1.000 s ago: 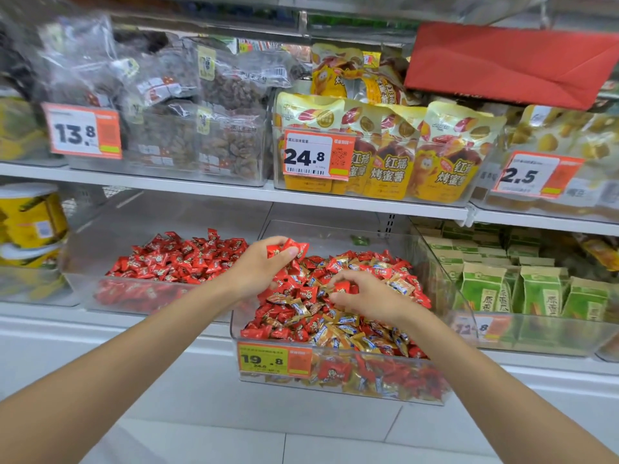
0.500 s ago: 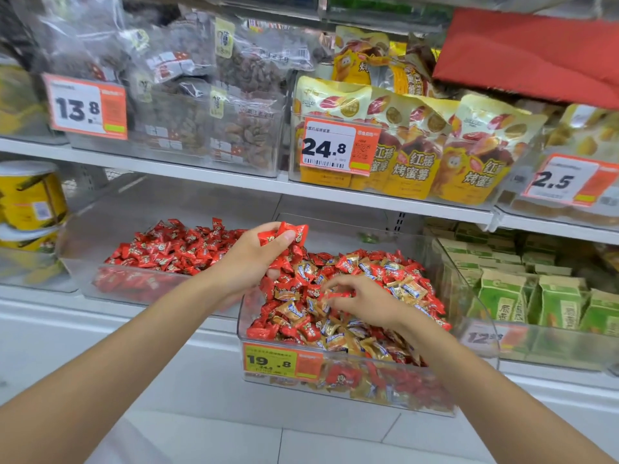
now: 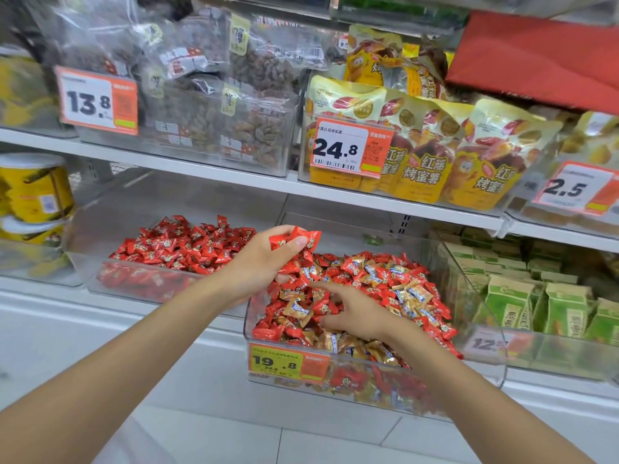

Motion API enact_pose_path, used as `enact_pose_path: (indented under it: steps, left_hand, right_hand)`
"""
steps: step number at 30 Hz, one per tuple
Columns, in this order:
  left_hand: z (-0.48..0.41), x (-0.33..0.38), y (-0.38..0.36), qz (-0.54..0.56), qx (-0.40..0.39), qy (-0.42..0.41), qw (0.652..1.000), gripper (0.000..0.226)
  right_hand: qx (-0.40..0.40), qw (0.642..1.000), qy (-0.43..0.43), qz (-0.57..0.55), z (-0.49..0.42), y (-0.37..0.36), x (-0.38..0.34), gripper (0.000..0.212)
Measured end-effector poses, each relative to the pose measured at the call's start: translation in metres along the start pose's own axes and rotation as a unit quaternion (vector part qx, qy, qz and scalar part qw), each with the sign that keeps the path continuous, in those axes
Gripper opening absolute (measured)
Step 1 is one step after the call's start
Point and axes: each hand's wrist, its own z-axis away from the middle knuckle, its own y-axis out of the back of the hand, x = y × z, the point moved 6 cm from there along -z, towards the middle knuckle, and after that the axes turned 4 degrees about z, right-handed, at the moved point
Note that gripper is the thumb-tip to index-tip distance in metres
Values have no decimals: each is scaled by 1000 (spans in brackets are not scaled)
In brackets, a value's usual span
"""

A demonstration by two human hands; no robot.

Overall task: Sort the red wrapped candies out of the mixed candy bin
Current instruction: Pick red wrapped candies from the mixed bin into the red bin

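Note:
A clear mixed candy bin [image 3: 482,329] on the lower shelf holds a heap of red and gold wrapped candies [image 3: 378,283]. To its left a second clear bin [image 3: 80,259] holds only red wrapped candies [image 3: 187,242]. My left hand [image 3: 258,262] hovers over the mixed bin's left rim and grips a bunch of red candies [image 3: 298,237] between thumb and fingers. My right hand [image 3: 351,313] lies on the heap with its forefinger stretched left and the other fingers curled down among the candies; whether it holds one is hidden.
An orange 19.8 price tag [image 3: 288,363] hangs on the mixed bin's front. Green cartons [image 3: 536,306] fill the bin to the right. Yellow tins [image 3: 30,195] stand at far left. The upper shelf [image 3: 201,172] carries bagged snacks and yellow pouches [image 3: 418,155].
The view has drifted so the shelves sit lower and rightward. My right hand slid nearer across the heap and its forefinger now points left. My left hand keeps its bunch of red candies.

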Motion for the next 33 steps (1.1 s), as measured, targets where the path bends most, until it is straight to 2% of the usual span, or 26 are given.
enact_pose_path:
  steps: [2, 7, 10, 16, 20, 23, 25, 27, 29, 31, 33]
  left_hand:
    - [0, 0, 1, 2, -4, -7, 1000, 21]
    - [1, -2, 4, 29, 13, 1, 999, 23]
    - [2, -5, 13, 64, 32, 12, 997, 25]
    - [8, 0, 60, 129, 69, 19, 989, 19]
    - [7, -20, 118, 107, 104, 43, 988, 25]
    - [1, -37, 165, 89, 132, 57, 986, 18]
    - [-8, -51, 200, 19, 173, 61, 983, 21]
    - [-20, -61, 230, -76, 204, 54, 975, 36]
    - [-34, -63, 246, -106, 204, 53, 972, 33]
    - [-50, -67, 250, -151, 144, 66, 976, 36]
    - [-58, -86, 255, -274, 65, 106, 954, 54]
  right_hand:
    - [12, 1000, 6, -8, 5, 10, -1, 62]
    - [96, 990, 6, -105, 20, 41, -4, 17]
    - [142, 981, -6, -131, 26, 51, -6, 8]
    - [167, 964, 17, -207, 15, 50, -48, 12]
    - [179, 963, 55, -195, -19, 39, -92, 11]
    - [181, 965, 91, -169, -54, 31, -125, 9]
    - [174, 968, 102, -146, -81, 24, -142, 11]
    - [175, 972, 105, -115, -111, 17, -153, 13]
    - [174, 977, 93, -86, -141, 10, -160, 22]
    - [129, 988, 74, -43, -169, 1, -164, 44]
    - [48, 997, 61, 30, -186, -11, -164, 64]
